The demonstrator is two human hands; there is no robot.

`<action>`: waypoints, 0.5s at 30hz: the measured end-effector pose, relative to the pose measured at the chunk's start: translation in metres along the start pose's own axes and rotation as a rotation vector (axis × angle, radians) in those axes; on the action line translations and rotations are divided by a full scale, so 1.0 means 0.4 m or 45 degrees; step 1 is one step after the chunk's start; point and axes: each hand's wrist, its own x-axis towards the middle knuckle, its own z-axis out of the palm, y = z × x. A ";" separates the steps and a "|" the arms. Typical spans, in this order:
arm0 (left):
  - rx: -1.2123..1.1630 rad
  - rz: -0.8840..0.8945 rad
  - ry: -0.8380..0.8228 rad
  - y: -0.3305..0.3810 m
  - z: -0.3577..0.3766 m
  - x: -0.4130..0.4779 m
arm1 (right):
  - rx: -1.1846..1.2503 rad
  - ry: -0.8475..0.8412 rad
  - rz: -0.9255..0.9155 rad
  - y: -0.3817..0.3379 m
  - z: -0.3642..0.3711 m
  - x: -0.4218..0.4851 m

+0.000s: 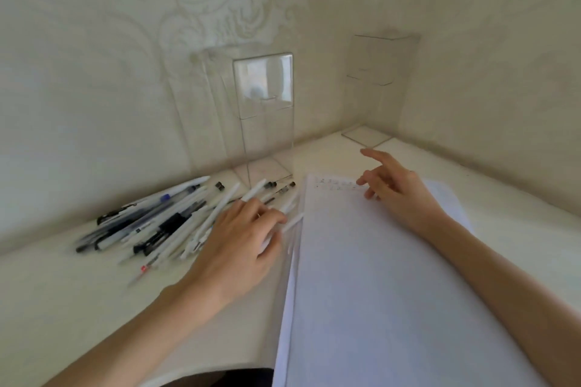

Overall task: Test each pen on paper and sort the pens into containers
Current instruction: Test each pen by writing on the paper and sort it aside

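Observation:
A loose pile of pens (pixel 157 226), white, black and blue, lies on the white table to the left of a stack of white paper (pixel 377 276). My left hand (pixel 239 242) rests on the pile's right edge, and its fingers curl round a white pen (pixel 294 222) beside the paper's left edge. Motion blur hides the exact grip. My right hand (pixel 396 188) hovers over the top of the paper with relaxed, spread fingers and holds nothing. Faint test scribbles (pixel 339 184) mark the paper's top edge.
A tall clear plastic container (pixel 264 122) stands behind the pens, against the wall. A second clear container (pixel 377 78) stands in the far corner to the right. Patterned walls close in the table at the back and on the right.

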 end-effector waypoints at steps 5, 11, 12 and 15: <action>0.105 -0.051 0.045 0.023 0.000 -0.008 | -0.221 -0.032 -0.032 -0.025 -0.005 -0.017; -0.248 -0.056 0.038 0.115 0.005 -0.005 | -0.474 0.475 0.371 -0.063 -0.149 -0.090; -0.283 -0.091 -0.019 0.124 0.022 -0.005 | -0.552 0.479 0.495 -0.062 -0.170 -0.126; -0.280 -0.170 -0.085 0.145 0.069 0.009 | -0.627 0.411 0.791 -0.055 -0.173 -0.229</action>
